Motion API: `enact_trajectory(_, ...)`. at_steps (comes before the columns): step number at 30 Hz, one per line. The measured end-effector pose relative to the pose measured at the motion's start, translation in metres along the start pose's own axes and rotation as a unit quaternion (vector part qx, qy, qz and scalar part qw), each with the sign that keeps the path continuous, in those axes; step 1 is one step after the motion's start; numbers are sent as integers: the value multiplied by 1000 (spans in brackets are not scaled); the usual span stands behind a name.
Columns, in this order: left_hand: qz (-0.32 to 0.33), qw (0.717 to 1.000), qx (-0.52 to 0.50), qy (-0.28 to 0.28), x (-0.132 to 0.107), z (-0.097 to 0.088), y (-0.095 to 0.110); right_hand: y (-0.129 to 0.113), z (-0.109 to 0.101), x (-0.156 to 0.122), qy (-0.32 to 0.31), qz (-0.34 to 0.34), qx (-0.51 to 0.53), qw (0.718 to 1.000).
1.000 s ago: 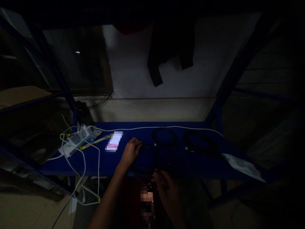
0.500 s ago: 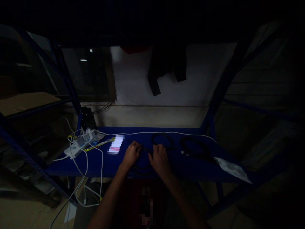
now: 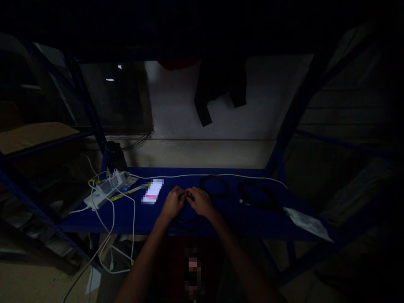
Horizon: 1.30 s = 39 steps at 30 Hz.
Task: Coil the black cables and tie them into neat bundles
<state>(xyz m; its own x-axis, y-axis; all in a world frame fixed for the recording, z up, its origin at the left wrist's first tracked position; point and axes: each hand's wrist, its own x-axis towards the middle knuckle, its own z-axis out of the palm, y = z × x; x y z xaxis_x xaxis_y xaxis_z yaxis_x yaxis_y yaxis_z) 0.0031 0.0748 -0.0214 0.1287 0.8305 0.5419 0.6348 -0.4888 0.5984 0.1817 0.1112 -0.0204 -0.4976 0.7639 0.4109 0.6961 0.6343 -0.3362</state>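
Note:
A dark, coiled cable lies on the blue shelf top near its front edge. My left hand is closed on the upper part of this coil, fingers bent. Close beside it, my right hand also pinches the cable, the two sets of fingertips almost touching. Dim light hides the exact grip. Behind my right hand rests a second dark cable coil. Farther right is a third dark coil with a pale connector at its left.
Left of my hands lies a lit phone. A white power strip with tangled white cords and a dark container stand at the left end. A clear plastic bag lies at the right. Blue frame posts rise at both sides.
My right hand has moved left along the cable until its fingertips are close to those of my left hand. My left hand has stayed nearly in place.

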Motion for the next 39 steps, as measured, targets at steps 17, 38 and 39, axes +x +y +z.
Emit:
enact_trajectory(17, -55, 997, 62, 3, -3, -1, 6, 1, -1, -3, 25, 8, 54, 998)
enact_trajectory(38, -33, 996, 74, -37, -4, -4, 9, -4, -4, -3, -4, 9, 27, 1000)
enact_trajectory(39, -34, 996, 78, -39, -5, -4, 10, -5, -4, -3, -4, 7, 25, 1000)
